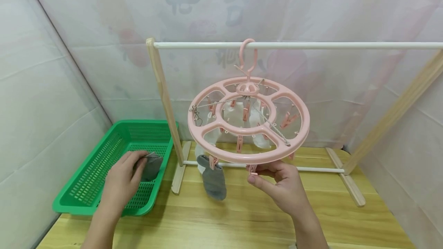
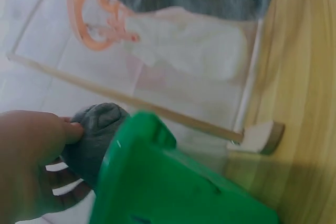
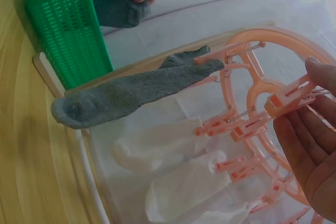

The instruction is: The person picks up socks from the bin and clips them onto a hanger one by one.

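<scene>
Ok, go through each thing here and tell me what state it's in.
Left hand: gripping the loose grey sock in the green basket.
Right hand: pinching a peg.
Pink peg hanger: hooked on the rail.
Hung grey sock: pegged, dangling.
White socks: pegged.

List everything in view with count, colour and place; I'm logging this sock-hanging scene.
Peg hanger: one, pink, round, hooked on the rack's top bar.
Hung grey sock: one, pegged at the hanger's front left.
White socks: at least three, pegged under the hanger.
Loose grey sock: one, in the basket.
Basket: one, green, on the table at left.
Drying rack: one, wooden posts, white bars.
Table: one, light wood.
Left hand: grips the loose grey sock.
Right hand: pinches a front peg.
</scene>
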